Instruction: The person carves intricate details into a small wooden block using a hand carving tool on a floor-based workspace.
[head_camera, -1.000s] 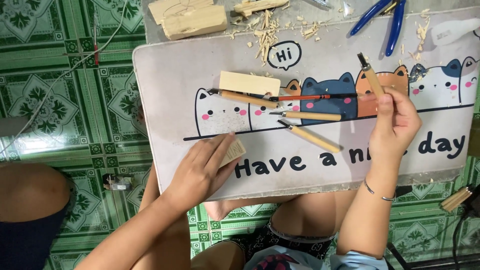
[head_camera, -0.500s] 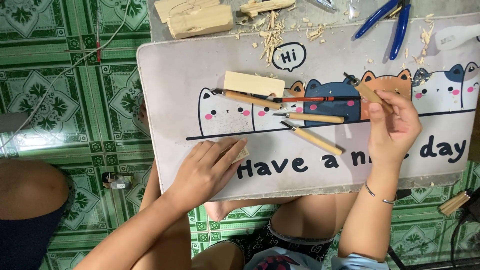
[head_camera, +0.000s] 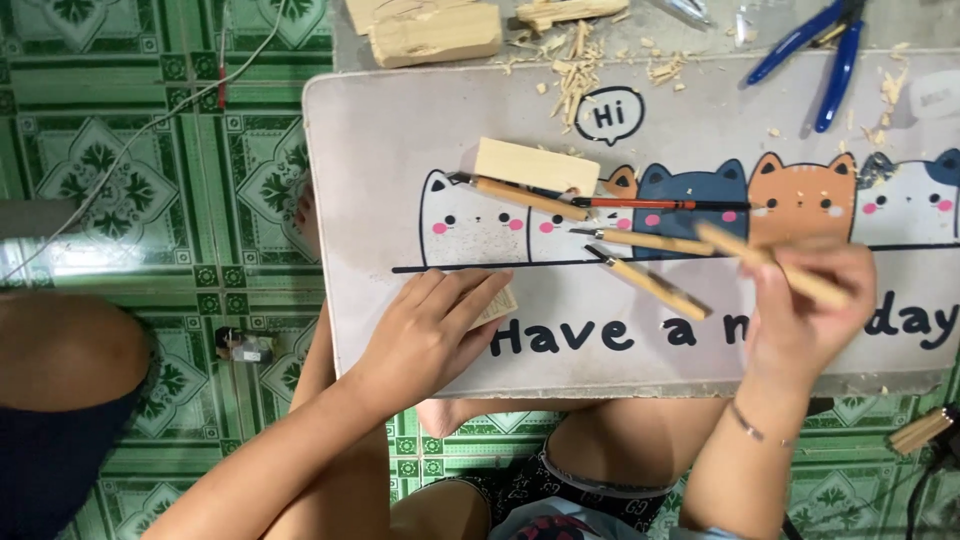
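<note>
My left hand (head_camera: 432, 335) lies flat, fingers together, on the near part of the counter (head_camera: 380, 160), pressing down a small pale wood piece (head_camera: 497, 305) whose corner shows at the fingertips. To the right, my right hand (head_camera: 805, 310) is closed around a wooden-handled carving tool (head_camera: 770, 262); the tool is blurred and angles up to the left. Just beyond, three more wooden-handled tools (head_camera: 650, 284) and a red pencil (head_camera: 660, 204) lie on the cat-printed mat, beside a rectangular wood block (head_camera: 535, 165). Farther off, wood shavings (head_camera: 575, 70) are scattered. At the far edge sit rough wood chunks (head_camera: 435, 30) on the left and blue-handled pliers (head_camera: 815, 50) on the right.
</note>
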